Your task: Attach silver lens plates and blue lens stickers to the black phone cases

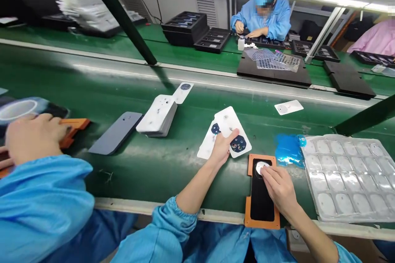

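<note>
My left hand [222, 144] pinches a white card [230, 120] that bears a dark round camera-lens sticker [238, 144]. Partly behind it, another white card [205, 146] with a similar sticker lies on the green surface. On the right, an orange frame [250, 213] at the table's front edge holds a black phone back panel [261, 201]. My right hand [279, 185] has its fingers together on a white round piece [261, 167] at the panel's upper end. The fingertips cover part of that piece.
A stack of white cards [156, 113] and a grey phone panel [117, 133] lie left. A co-worker's hand [33, 135] touches another orange frame [75, 125]. Blue film [288, 150] and a clear compartment tray [348, 176] sit right. A green post [364, 117] stands behind the tray.
</note>
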`<state>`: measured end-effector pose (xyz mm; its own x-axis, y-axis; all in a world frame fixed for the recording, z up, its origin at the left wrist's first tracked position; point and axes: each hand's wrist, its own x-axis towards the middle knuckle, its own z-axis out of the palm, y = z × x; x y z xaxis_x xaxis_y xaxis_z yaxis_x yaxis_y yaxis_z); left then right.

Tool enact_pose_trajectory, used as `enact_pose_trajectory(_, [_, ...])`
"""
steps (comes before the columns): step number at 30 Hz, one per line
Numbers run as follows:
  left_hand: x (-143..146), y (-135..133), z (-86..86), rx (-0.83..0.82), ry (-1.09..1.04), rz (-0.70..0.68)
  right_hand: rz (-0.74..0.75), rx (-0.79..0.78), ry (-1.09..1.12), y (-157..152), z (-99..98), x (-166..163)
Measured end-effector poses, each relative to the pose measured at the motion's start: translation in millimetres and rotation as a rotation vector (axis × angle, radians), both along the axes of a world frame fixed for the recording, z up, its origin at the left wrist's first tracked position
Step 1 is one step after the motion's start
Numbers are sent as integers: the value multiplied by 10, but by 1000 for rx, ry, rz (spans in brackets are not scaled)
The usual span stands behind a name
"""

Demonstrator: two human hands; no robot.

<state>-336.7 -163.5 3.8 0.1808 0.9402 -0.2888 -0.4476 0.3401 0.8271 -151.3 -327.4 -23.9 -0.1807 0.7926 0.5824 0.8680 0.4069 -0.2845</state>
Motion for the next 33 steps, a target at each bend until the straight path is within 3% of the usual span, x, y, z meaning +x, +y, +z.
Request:
enact_pose_trajectory(5, [-10,15,-53,62,36,-30,91,-79,-106,-27,9,59])
enact_pose_trajectory(15, [28,-85,12,129,60,-142,243,-171,-54,133,202,169])
enact_pose_trajectory(17, [70,-141,4,136,76,-169,193,-143,46,164,291,120])
enact_pose_trajectory(20, [158,-281,-1,203,90,-253,-2,-89,222,252,445,-2])
enact_pose_trajectory(24, [242,-508,29,359,131,-315,-220,-31,297,435,578,-153])
enact_pose_trajectory(33, [241,-623,51,545,135,-344,-246,-14,442,515,574,-197])
